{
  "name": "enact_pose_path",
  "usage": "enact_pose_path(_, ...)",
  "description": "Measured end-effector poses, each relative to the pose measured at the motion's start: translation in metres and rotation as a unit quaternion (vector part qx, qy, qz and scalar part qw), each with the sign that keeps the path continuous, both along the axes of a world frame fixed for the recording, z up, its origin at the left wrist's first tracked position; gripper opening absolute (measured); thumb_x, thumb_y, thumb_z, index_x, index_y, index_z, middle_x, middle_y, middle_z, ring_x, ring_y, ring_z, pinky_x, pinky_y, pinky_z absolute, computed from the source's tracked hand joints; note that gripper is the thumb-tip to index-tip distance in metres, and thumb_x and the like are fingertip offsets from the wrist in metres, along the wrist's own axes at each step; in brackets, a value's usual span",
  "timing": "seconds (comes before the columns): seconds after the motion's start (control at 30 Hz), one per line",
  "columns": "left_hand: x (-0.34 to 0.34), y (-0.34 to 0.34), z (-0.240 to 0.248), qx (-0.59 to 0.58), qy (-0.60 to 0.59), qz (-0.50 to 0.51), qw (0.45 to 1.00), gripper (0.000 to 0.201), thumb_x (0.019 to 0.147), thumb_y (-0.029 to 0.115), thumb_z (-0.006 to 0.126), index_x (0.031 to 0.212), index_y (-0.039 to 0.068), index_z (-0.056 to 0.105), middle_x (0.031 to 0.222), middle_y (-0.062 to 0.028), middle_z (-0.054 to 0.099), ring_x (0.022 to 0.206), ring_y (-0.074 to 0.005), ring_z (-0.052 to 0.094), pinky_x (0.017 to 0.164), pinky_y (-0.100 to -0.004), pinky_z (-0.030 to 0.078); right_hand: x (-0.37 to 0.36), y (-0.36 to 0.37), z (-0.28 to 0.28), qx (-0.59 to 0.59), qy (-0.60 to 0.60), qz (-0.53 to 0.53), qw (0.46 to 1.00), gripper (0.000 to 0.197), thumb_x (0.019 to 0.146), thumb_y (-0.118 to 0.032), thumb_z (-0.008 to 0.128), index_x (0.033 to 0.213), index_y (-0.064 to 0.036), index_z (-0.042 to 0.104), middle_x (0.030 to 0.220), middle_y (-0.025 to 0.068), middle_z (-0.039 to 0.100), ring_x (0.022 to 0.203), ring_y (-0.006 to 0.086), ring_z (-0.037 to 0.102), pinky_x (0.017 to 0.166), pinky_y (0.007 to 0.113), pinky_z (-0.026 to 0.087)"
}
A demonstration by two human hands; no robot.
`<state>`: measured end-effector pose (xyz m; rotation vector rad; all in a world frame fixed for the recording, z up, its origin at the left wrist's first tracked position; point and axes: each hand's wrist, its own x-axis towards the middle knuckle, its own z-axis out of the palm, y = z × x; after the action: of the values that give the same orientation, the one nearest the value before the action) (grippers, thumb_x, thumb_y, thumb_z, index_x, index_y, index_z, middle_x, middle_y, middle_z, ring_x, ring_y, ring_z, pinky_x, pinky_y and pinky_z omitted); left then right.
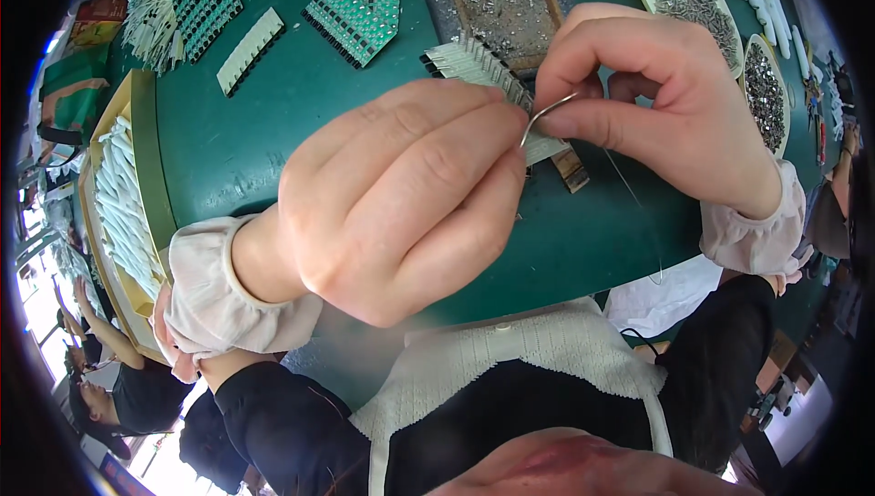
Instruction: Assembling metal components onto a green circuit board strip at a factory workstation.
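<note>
My left hand (410, 191) is closed, its fingertips together against a short curved silver wire (549, 111). The wire's other end meets the pinched thumb and forefinger of my right hand (665, 99), whose remaining fingers are curled. From below the right hand a thinner strand (629, 188) hangs down toward the table's near edge. Just behind the left fingertips lies a pale panel of small boards (472, 63) with rows of metal pins and black ends. Part of that panel is hidden by my hands. A small wooden block (571, 170) shows at its near end.
Behind the panel stands a square-rimmed metal tray (465, 22) with grey residue. Green circuit boards (351, 22) and a pale strip (251, 51) lie at far left. A box of white tubes (123, 204) is at left; trays of metal parts (693, 4) (764, 95) are at right.
</note>
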<state>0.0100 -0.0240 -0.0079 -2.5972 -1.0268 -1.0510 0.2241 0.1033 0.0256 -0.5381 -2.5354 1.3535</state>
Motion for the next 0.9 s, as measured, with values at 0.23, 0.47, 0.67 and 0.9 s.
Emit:
enact_pose_path(0.23, 0.003, -0.002, -0.001, 0.028, -0.008, -0.015, 0.999, 0.034, 0.068, 0.0, 0.073, 0.099, -0.01, 0.067, 0.101, -0.0242, 0.07, 0.089, -0.039, 0.074, 0.074, -0.0441, 0.063, 0.003, -0.004, -0.003, -0.039, 0.039, 0.007, 0.998, 0.017, 0.078, 0.003, 0.081, 0.088, -0.0022, 0.069, 0.088, 0.0015, 0.061, 0.075, 0.0077, 0.058, 0.06, 0.022, 0.041)
enact_pose_path(0.47, 0.007, -0.009, 0.0, -0.013, -0.068, -0.017, 0.997, 0.033, 0.071, -0.004, 0.076, 0.102, -0.007, 0.068, 0.105, -0.0246, 0.071, 0.09, -0.0364, 0.074, 0.072, -0.0408, 0.063, -0.002, -0.009, -0.001, -0.077, 0.094, -0.064, 0.991, 0.016, 0.08, 0.003, 0.08, 0.09, -0.0024, 0.069, 0.089, 0.0001, 0.061, 0.074, 0.0067, 0.058, 0.06, 0.021, 0.043)
enact_pose_path(0.67, 0.0, -0.006, 0.016, -0.314, -0.25, -0.003, 0.916, 0.021, 0.081, -0.013, 0.073, 0.099, -0.004, 0.068, 0.107, -0.0216, 0.072, 0.093, -0.0263, 0.071, 0.077, -0.0355, 0.06, -0.007, -0.005, -0.004, -0.089, 0.122, -0.127, 0.98, 0.015, 0.081, 0.003, 0.078, 0.092, -0.0018, 0.069, 0.089, 0.0017, 0.063, 0.074, 0.0081, 0.059, 0.061, 0.021, 0.045)
enact_pose_path(0.9, -0.017, 0.017, -0.005, -0.568, -0.599, -0.007, 0.564, 0.007, 0.099, 0.007, 0.067, 0.105, 0.003, 0.067, 0.107, -0.0034, 0.07, 0.092, -0.0073, 0.068, 0.08, -0.0265, 0.062, -0.018, -0.008, -0.002, -0.044, 0.088, -0.133, 0.986, 0.013, 0.081, 0.001, 0.077, 0.092, -0.0015, 0.07, 0.087, 0.004, 0.064, 0.074, 0.0111, 0.061, 0.062, 0.024, 0.046)
